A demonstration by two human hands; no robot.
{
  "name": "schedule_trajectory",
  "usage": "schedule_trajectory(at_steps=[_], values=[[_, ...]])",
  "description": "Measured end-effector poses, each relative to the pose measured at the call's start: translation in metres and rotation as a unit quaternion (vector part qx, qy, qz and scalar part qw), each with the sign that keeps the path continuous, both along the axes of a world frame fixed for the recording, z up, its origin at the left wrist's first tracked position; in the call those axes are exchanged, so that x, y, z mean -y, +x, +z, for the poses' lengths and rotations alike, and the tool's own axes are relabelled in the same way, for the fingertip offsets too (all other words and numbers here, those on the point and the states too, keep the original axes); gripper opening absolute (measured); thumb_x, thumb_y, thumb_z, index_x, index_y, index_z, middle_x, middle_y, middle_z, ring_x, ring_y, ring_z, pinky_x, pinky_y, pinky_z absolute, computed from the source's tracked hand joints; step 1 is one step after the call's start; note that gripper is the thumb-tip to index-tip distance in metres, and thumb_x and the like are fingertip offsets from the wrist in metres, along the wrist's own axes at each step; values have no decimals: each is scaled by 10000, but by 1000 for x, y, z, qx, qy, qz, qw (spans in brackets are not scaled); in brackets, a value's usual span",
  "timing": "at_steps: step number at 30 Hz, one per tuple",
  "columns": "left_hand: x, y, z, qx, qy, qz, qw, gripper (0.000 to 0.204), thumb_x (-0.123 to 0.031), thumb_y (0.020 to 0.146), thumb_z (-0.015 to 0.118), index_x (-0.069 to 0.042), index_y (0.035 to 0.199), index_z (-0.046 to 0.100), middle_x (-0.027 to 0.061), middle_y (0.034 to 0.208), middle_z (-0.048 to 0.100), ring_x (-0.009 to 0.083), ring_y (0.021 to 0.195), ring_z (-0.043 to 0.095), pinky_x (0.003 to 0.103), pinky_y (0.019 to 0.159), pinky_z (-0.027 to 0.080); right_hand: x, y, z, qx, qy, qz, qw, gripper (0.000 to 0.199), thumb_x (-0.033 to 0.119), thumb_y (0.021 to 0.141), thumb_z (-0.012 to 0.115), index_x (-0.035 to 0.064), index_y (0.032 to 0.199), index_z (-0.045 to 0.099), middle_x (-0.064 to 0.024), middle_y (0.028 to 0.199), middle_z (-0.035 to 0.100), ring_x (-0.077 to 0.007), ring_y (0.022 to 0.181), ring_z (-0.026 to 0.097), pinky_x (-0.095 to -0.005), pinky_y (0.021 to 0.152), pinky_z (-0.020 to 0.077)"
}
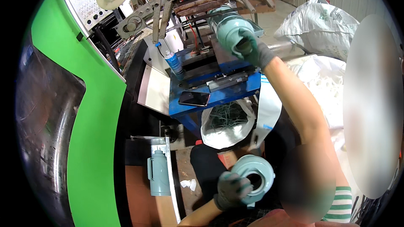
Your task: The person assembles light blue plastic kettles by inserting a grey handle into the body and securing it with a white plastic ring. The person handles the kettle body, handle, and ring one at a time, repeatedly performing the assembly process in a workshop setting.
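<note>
Pale teal flask body (232,28) sits in the upper middle of the frame, lying sideways on the blue machine (210,88), its open end turned toward the camera. The right hand (252,48), in a grey knit glove, is closed over that open end, fingers hooked on the rim. It looks like a thin moulded plastic shell: light, fairly stiff, smooth enough to slip on bare skin (the knit glove should help here). The rim seems the surest place to grip, since the rounded wall offers little to catch.

Low in the middle of the frame, the left hand (230,190), gloved the same way, holds a teal ring-shaped base (256,177), fingers curled over its near edge. This piece is likely light and rigid too, best pinched at the edge or through the centre hole.

Further out, a finished teal flask with a handle (158,175) stands at lower left beside a metal rail. A phone (194,98) lies on the machine's blue ledge, a spray bottle (174,64) stands behind it, and a white sack (320,21) fills the upper right.
</note>
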State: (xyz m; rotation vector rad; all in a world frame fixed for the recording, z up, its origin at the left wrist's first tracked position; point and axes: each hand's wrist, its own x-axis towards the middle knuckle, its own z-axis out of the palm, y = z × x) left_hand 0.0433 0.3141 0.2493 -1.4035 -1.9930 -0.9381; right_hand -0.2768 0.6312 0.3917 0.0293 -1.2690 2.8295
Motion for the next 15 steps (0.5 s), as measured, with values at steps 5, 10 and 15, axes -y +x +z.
schedule_trajectory(at_steps=[5, 10, 15], values=[[-4, 5, -14, 18, -38, -22, 999, 323, -374, 742, 762, -279, 1034, 661, -7, 1063, 664, 281, 946, 630, 464, 739, 486, -4, -20, -14, -162, -219, 114, 955, 556, 300, 950, 755, 44, 1389, 529, -132, 1254, 652, -276, 1146, 659, -411, 946, 611], [8, 9, -24, 90, -79, -35, 992, 379, -353, 732, 845, -221, 1050, 685, 34, 1027, 675, 327, 893, 647, 508, 772, 495, 16, 82, -38, 89, 30, -49, 994, 470, 530, 1043, 563, 95, 1191, 658, -138, 1043, 707, -241, 850, 681, -354, 804, 580], [-27, 7, -2, -18, -136, -68, 988, 388, -334, 699, 912, -202, 895, 604, 27, 955, 571, 310, 827, 559, 494, 699, 387, -35, 336, -128, -26, 422, -233, 876, 699, 186, 958, 773, 29, 1545, 427, -130, 1440, 569, -175, 1179, 631, -339, 998, 541]])
